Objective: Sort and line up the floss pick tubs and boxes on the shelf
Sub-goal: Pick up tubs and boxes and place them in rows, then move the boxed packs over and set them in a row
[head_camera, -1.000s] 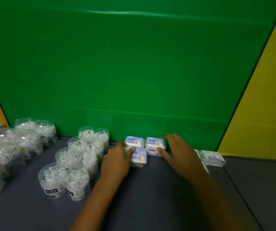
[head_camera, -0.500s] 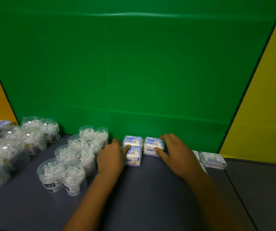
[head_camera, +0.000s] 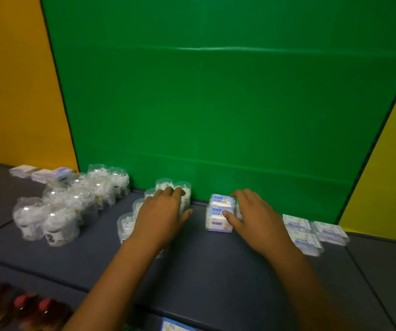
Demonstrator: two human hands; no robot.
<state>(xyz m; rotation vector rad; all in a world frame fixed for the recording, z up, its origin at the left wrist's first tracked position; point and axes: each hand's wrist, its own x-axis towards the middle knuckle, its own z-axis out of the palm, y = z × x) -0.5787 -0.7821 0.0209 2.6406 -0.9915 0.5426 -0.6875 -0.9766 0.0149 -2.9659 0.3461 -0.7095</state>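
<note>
You are resting your left hand (head_camera: 162, 215), fingers spread out flat, on the clear tubs (head_camera: 175, 191) in the middle of the frame, while your right hand (head_camera: 252, 215) is pinching the blue boxes (head_camera: 219, 212) just right of them on the gray shelf (head_camera: 204, 271).

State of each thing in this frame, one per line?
left hand: fingers spread, resting on the clear tubs
right hand: thumb and fingers against the blue boxes
blue boxes: upright, lined up front to back
flat packs: lying flat, untouched
loose tubs: upright, bunched, unsorted
</note>
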